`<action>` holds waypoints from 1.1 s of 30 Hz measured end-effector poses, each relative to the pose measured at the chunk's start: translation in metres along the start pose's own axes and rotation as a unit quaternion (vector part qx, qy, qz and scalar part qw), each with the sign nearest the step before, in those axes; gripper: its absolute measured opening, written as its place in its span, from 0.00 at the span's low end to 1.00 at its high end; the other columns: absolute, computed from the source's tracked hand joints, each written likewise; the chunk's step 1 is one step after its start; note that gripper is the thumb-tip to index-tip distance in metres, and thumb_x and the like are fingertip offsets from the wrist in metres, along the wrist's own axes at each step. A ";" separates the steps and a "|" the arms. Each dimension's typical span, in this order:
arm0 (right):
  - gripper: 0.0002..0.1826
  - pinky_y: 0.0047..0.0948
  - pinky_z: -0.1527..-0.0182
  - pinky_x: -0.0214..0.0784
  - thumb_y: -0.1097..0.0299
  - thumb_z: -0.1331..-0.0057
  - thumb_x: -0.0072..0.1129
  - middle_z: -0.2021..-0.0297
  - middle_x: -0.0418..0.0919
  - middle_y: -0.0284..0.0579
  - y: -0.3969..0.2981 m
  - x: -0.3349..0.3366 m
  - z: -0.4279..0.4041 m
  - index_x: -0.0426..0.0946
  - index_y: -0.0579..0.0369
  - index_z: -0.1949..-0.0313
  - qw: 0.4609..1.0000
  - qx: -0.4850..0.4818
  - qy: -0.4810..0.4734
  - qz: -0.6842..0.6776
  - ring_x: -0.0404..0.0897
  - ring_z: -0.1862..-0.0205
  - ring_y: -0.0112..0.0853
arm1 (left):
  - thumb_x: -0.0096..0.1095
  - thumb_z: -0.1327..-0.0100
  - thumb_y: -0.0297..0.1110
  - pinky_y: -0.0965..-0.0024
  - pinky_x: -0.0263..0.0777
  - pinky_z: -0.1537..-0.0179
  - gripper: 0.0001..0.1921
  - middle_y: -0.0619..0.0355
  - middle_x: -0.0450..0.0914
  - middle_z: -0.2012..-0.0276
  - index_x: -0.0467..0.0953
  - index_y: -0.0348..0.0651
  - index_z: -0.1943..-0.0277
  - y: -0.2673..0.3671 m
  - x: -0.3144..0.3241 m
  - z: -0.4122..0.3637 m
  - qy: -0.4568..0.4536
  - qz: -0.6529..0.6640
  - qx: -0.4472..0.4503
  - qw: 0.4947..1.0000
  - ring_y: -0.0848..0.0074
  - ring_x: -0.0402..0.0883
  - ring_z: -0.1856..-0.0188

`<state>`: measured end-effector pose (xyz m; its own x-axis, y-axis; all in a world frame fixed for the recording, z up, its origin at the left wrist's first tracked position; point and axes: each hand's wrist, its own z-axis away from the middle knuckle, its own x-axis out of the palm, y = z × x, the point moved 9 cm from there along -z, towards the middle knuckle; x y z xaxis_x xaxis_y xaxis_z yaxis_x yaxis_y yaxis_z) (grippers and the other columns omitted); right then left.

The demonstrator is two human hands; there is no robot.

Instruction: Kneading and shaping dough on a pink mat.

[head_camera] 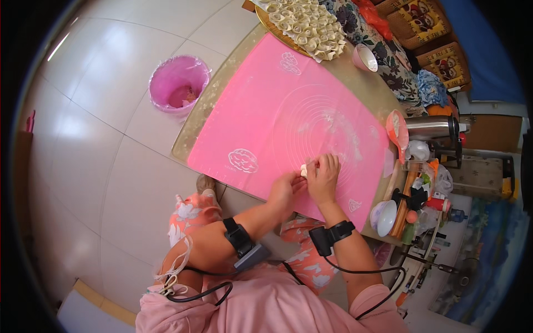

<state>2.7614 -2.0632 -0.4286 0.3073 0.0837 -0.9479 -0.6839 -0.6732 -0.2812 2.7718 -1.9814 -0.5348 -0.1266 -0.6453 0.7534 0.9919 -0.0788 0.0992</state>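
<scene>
A small white piece of dough (304, 171) is between my two hands, above the pink silicone baking mat (258, 112). My right hand (325, 172) grips it from the right with bent fingers. My left hand (287, 189), slightly blurred, meets it from the lower left with its fingertips. The fingers partly hide the dough, so its full shape cannot be made out. White flour (354, 143) dusts the mat's printed circles just beyond my right hand.
Many folded dumplings (308, 27) crowd a round tray (266, 18) at the far edge. Nearby stands a small bowl (365, 57). On the right are an orange scoop (397, 133), stacked bowls (385, 218) and a steel kettle (429, 127). A lined pink bin (179, 83) stands left of the table.
</scene>
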 end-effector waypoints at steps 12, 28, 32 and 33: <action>0.13 0.43 0.53 0.55 0.60 0.40 0.51 0.61 0.68 0.50 0.030 0.032 -0.058 0.67 0.57 0.64 0.986 -0.016 -0.039 0.159 0.65 0.55 0.44 | 0.45 0.35 0.34 0.73 0.57 0.45 0.16 0.60 0.66 0.49 0.64 0.41 0.46 0.056 -0.005 0.034 0.132 -0.145 0.199 0.960 0.77 0.65 0.49; 0.40 0.50 0.33 0.34 0.53 0.38 0.47 0.36 0.49 0.64 -0.014 0.032 0.050 0.46 0.72 0.37 0.982 -0.039 -0.106 0.148 0.45 0.32 0.52 | 0.47 0.37 0.29 0.69 0.60 0.43 0.17 0.55 0.64 0.46 0.62 0.39 0.45 0.106 -0.007 0.034 0.117 -0.016 0.307 0.944 0.71 0.66 0.45; 0.42 0.51 0.33 0.28 0.49 0.37 0.44 0.35 0.45 0.63 0.019 0.048 -0.022 0.42 0.69 0.35 0.980 -0.003 -0.118 0.158 0.40 0.31 0.51 | 0.46 0.36 0.29 0.70 0.60 0.42 0.17 0.54 0.65 0.47 0.61 0.39 0.45 0.110 -0.003 0.035 0.117 -0.036 0.318 0.940 0.71 0.66 0.44; 0.42 0.50 0.33 0.27 0.47 0.36 0.43 0.35 0.46 0.62 0.033 0.044 -0.042 0.44 0.69 0.36 0.983 0.034 -0.089 0.157 0.39 0.31 0.50 | 0.46 0.36 0.30 0.70 0.59 0.42 0.16 0.55 0.65 0.47 0.61 0.39 0.45 0.110 -0.003 0.034 0.121 -0.023 0.317 0.940 0.71 0.66 0.44</action>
<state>2.7796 -2.1126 -0.4733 -0.0430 0.0113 -0.9990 -0.7709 -0.6364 0.0260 2.8813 -1.9625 -0.5045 -0.0883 -0.8127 0.5760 0.7730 0.3088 0.5541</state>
